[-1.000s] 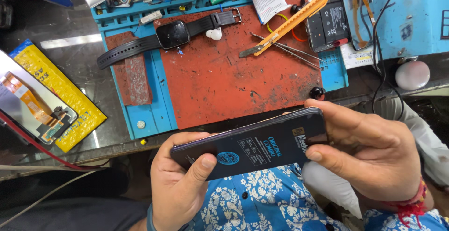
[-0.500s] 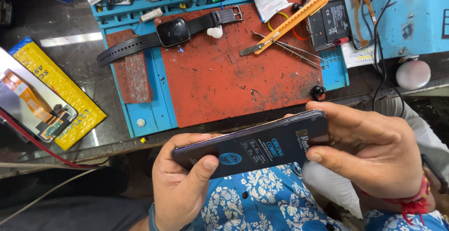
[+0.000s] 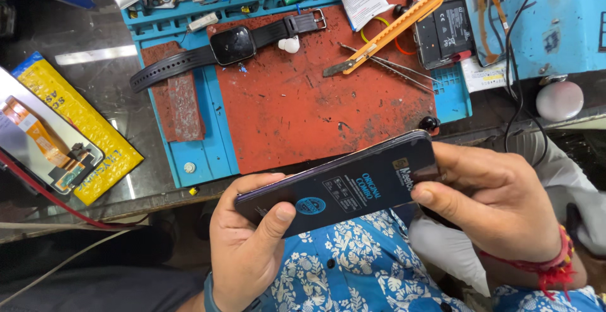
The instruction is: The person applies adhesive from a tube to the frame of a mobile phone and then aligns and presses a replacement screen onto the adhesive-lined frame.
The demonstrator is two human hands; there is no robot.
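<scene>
Gripping a slim, glossy dark phone [image 3: 341, 182] at both ends, my left hand [image 3: 249, 249] clasps its lower end with the thumb pressed on its face, and my right hand [image 3: 499, 208] pinches the upper end. I hold it above my lap, just off the tabletop [image 3: 95, 84] edge. Beyond lie a worn red rubber mat [image 3: 303, 107], a black strapped smartwatch [image 3: 232, 45] and an orange utility knife [image 3: 391, 31].

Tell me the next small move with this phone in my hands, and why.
Probably lay the dark phone down on the red mat: both the left hand and the right hand are gripping its ends, so neither can reach the orange cutter.
</scene>
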